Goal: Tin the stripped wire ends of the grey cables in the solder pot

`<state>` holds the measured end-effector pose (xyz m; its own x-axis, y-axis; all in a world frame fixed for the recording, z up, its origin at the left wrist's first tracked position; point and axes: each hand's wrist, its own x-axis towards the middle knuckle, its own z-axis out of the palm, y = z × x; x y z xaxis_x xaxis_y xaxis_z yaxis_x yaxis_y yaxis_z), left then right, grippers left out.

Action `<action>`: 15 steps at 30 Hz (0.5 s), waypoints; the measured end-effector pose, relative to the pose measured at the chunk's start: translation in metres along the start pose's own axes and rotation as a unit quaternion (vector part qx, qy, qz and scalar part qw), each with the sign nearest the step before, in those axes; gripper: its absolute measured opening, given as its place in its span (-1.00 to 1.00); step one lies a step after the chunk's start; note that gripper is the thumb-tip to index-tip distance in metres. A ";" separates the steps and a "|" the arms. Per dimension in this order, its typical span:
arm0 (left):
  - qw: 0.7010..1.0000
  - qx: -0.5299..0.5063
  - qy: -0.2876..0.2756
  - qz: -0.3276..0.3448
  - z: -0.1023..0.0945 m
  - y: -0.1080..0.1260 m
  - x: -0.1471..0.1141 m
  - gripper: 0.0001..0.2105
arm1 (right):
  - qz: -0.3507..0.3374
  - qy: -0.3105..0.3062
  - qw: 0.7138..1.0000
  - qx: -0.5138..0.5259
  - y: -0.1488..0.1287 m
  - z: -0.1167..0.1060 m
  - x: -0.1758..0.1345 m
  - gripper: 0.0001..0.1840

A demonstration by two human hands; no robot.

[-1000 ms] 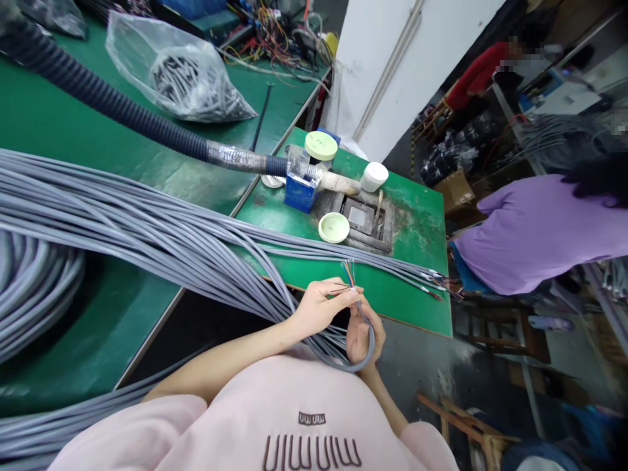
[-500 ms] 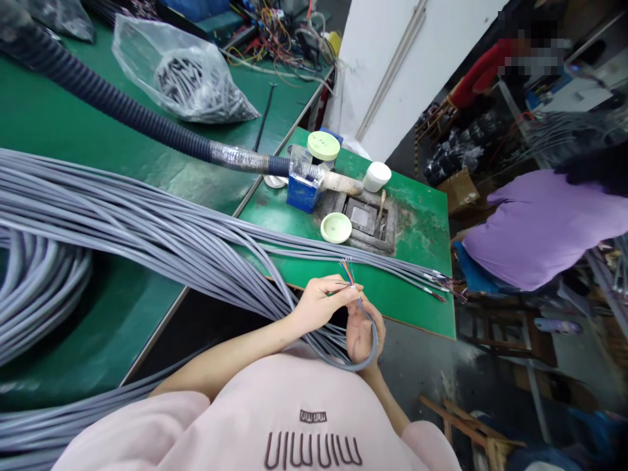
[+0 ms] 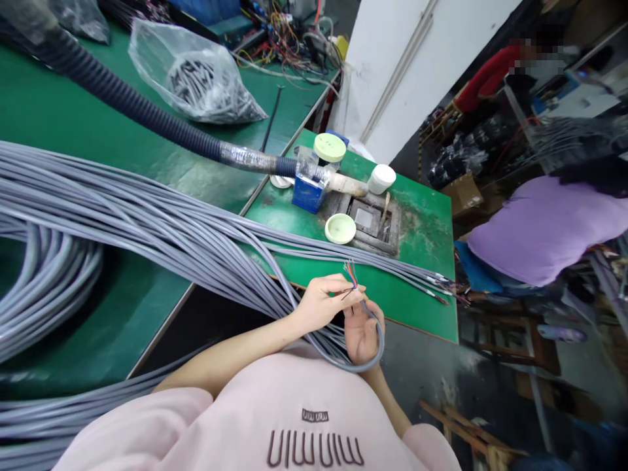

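Note:
In the head view, my left hand [image 3: 324, 302] pinches the stripped end of a grey cable [image 3: 343, 367] between thumb and fingers. Thin coloured wires [image 3: 350, 271] fan out upward from that end; a few dark ones point off to the left. Below it, my right hand [image 3: 362, 332] has its fingers curled around the same cable, palm partly showing. From there the cable bends down in a loop near my shirt. The exact contact of the fingertips is partly hidden.
A thick bundle of grey cables [image 3: 161, 219] crosses both green tables. Beyond my hands are a pale green dish [image 3: 340, 229], a grimy square metal fixture [image 3: 392, 229], a white tub [image 3: 382, 178] and a dark hose [image 3: 147, 118]. A person in purple [image 3: 544, 229] sits at right.
The coloured wires have turned and sit in a tighter cluster at my left fingertips. My right-hand fingers have shifted slightly on the cable. The whole view has moved a little.

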<state>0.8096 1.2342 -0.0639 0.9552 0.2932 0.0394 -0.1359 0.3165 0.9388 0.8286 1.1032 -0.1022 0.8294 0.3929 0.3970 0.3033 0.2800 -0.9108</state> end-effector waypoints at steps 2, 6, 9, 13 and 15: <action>1.000 -0.008 0.002 -0.008 0.000 0.000 0.000 -0.74 | 0.007 -0.002 1.000 -0.015 0.000 0.000 0.000 -0.64; 1.000 -0.001 0.006 -0.001 -0.002 0.001 0.000 -0.74 | 0.006 0.004 0.999 -0.048 0.002 -0.001 0.000 -0.64; 1.000 0.000 0.002 0.011 -0.004 0.003 0.000 -0.76 | -0.001 -0.003 1.000 -0.026 0.003 -0.002 0.000 -0.66; 1.000 -0.018 -0.016 0.000 -0.006 0.002 0.000 -0.73 | -0.004 -0.011 0.998 -0.066 0.004 -0.004 -0.001 -0.65; 0.999 -0.042 -0.024 -0.022 -0.008 -0.001 0.000 -0.72 | 0.000 -0.008 0.996 -0.085 0.006 -0.004 -0.002 -0.63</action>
<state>0.8073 1.2411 -0.0671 0.9717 0.2355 0.0175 -0.1139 0.4024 0.9084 0.8310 1.1008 -0.1090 0.8228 0.4065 0.3971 0.3793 0.1275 -0.9165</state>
